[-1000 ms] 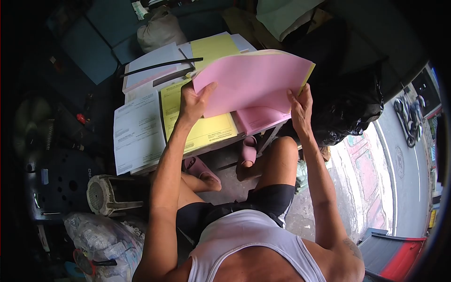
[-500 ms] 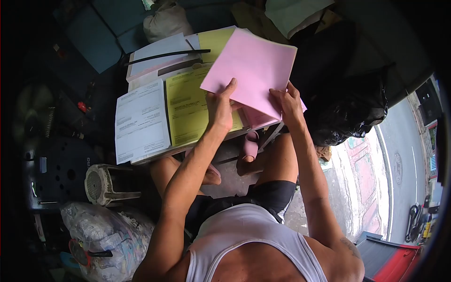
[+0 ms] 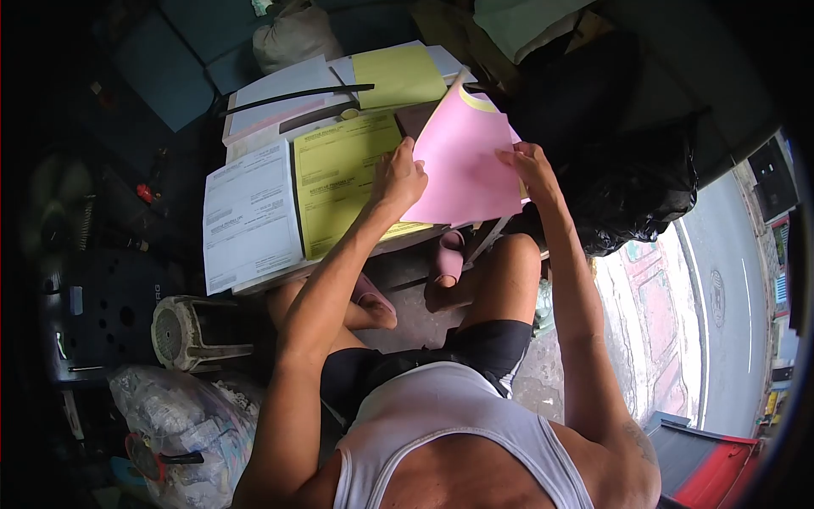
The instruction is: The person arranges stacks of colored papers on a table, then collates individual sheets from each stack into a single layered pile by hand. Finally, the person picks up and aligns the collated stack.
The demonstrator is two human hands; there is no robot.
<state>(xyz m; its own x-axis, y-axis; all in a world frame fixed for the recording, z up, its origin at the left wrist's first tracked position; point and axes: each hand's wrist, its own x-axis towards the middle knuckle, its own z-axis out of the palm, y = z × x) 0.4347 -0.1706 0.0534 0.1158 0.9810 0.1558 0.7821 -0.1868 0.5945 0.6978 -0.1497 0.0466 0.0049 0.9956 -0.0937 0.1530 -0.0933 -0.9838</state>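
Observation:
Pink sheets of paper (image 3: 466, 161) are held between both hands above the right part of the table, curved, with a yellow sheet showing behind their top edge. My left hand (image 3: 402, 176) is closed on their left edge. On the right edge, my right hand (image 3: 534, 170) pinches the paper with thumb and fingers. Beside my left hand lies a stack of yellow printed forms (image 3: 343, 182). Farther left is a stack of white printed forms (image 3: 252, 219). How many sheets I hold is unclear.
A long black strip (image 3: 297, 95) lies across paper stacks at the back, near a yellow sheet (image 3: 398, 75). A black plastic bag (image 3: 636, 195) stands to the right. A stool (image 3: 199, 332) and a filled clear bag (image 3: 186, 424) are at lower left.
The pink sheets have turned and curved, dropping slightly toward me. My left hand has shifted from their lower edge to the left edge; more of the yellow sheet at the back shows.

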